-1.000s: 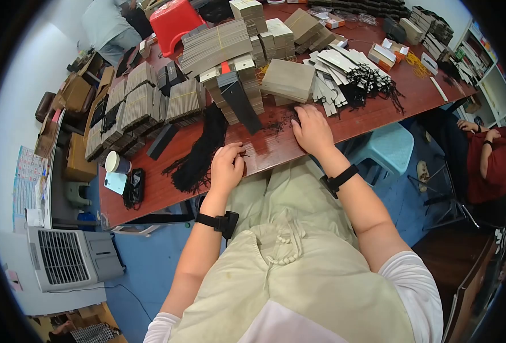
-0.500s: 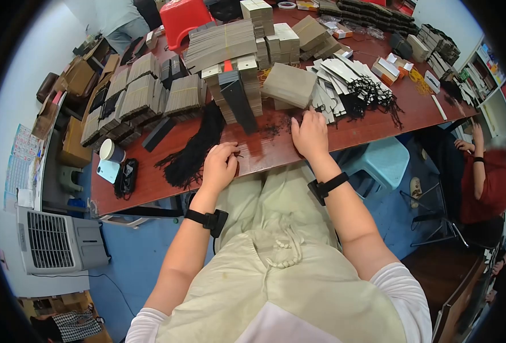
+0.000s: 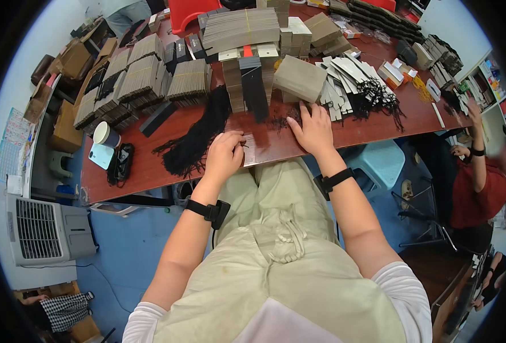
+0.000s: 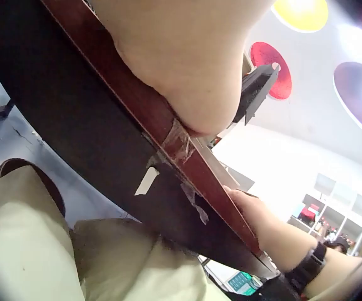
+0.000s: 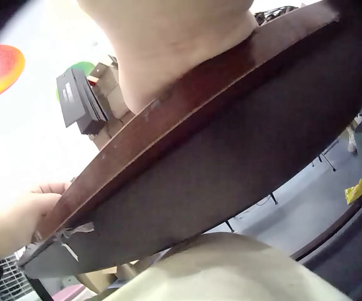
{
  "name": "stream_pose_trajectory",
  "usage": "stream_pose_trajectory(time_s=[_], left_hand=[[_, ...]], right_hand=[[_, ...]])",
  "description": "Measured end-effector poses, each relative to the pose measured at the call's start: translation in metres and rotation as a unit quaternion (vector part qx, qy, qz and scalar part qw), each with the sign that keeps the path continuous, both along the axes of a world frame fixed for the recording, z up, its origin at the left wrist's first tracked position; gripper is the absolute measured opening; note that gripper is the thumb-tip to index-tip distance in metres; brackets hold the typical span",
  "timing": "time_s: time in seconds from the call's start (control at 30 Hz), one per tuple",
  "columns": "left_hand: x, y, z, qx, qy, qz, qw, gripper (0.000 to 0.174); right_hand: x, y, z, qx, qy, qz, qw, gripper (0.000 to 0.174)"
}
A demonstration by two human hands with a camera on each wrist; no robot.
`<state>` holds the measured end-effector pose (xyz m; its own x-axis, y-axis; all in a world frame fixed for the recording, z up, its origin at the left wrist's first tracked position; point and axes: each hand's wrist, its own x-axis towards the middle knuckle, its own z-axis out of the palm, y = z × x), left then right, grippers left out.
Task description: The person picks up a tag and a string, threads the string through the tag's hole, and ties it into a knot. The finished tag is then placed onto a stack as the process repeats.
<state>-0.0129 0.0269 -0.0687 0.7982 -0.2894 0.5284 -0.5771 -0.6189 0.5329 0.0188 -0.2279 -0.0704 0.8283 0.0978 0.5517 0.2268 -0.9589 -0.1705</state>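
My left hand (image 3: 224, 155) rests on the front edge of the red-brown table (image 3: 267, 146), fingers loosely bent, holding nothing. To its left lies a bundle of black tassel cords (image 3: 191, 147). My right hand (image 3: 314, 131) lies on the tabletop with its fingers spread and relaxed, close to scattered black bits (image 3: 280, 121). Just beyond it sits a grey-beige block of stacked card (image 3: 300, 78). White strips (image 3: 337, 94) with black cords (image 3: 376, 98) lie to its right. In both wrist views, the heel of each hand bears on the table edge.
A tall pile of banded card stacks (image 3: 241, 31) stands ahead, a black strip (image 3: 254, 91) leaning on it. More card stacks (image 3: 144, 77), a paper cup (image 3: 105, 135) and a phone (image 3: 100, 155) are at left. A blue stool (image 3: 378, 163) is under the right side.
The head view has shifted slightly, so the table items sit differently in it. My hands stay at the table edge; the right fingers have spread a little. A person in red at right has raised an arm.
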Motion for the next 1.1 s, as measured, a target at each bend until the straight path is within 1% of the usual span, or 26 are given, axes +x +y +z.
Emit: stream_pose_trajectory(time_s=[0.1,0.2,0.3,0.33,0.37,0.43,0.47,0.5,0.57,0.67,0.77,0.8,0.93,1.0,1.1], left_hand=[[0.0,0.001,-0.002,-0.004,0.003,0.003,1.0,0.014],[-0.001,0.002,-0.003,-0.014,-0.002,0.004,1.0,0.014],[-0.003,0.005,-0.003,-0.02,0.008,0.004,1.0,0.014],[-0.003,0.005,-0.003,-0.032,0.006,0.005,0.999,0.014],[-0.002,0.006,-0.004,-0.042,0.003,0.005,0.999,0.013],[-0.001,0.006,-0.006,-0.054,-0.002,0.001,0.999,0.014],[-0.001,0.007,-0.007,-0.055,-0.004,0.0,0.998,0.014],[-0.001,0.007,-0.008,-0.055,-0.005,-0.003,0.998,0.015],[-0.001,0.008,-0.008,-0.069,0.021,-0.002,0.997,0.016],[0.003,0.01,-0.006,-0.075,0.027,0.01,0.997,0.016],[0.003,0.007,-0.008,-0.081,0.022,0.025,0.996,0.013],[0.003,0.006,-0.008,-0.084,0.018,0.032,0.996,0.013],[0.004,0.007,-0.01,-0.049,0.033,0.023,0.998,0.01],[0.005,0.004,-0.009,-0.018,0.024,0.034,0.999,0.01],[0.005,0.002,-0.001,0.005,0.028,0.039,0.999,0.009]], right_hand=[[0.001,0.0,-0.001,0.008,0.018,0.021,1.0,0.045],[-0.003,-0.002,0.007,0.032,0.043,0.065,0.996,0.035],[0.008,-0.021,-0.008,0.146,0.053,0.132,0.979,0.03],[0.006,-0.022,-0.003,0.202,0.065,0.135,0.968,0.028],[0.002,-0.021,0.001,0.275,0.077,0.131,0.949,0.023],[0.003,-0.029,-0.005,0.397,0.122,0.1,0.904,0.024],[0.006,-0.034,-0.011,0.461,0.133,0.109,0.87,0.027],[0.006,-0.034,-0.01,0.491,0.139,0.099,0.854,0.028],[0.005,-0.035,-0.01,0.507,0.13,0.09,0.847,0.025],[0.003,-0.035,-0.01,0.479,0.148,0.074,0.862,0.019],[0.001,-0.032,-0.006,0.443,0.121,0.047,0.887,0.012],[0.001,-0.027,-0.005,0.454,0.093,0.046,0.885,0.009],[0.001,-0.032,-0.009,0.457,0.095,0.056,0.882,0.011],[0.003,-0.034,-0.011,0.471,0.094,0.071,0.874,0.01],[0.002,-0.032,-0.007,0.5,0.131,0.105,0.85,0.009]])
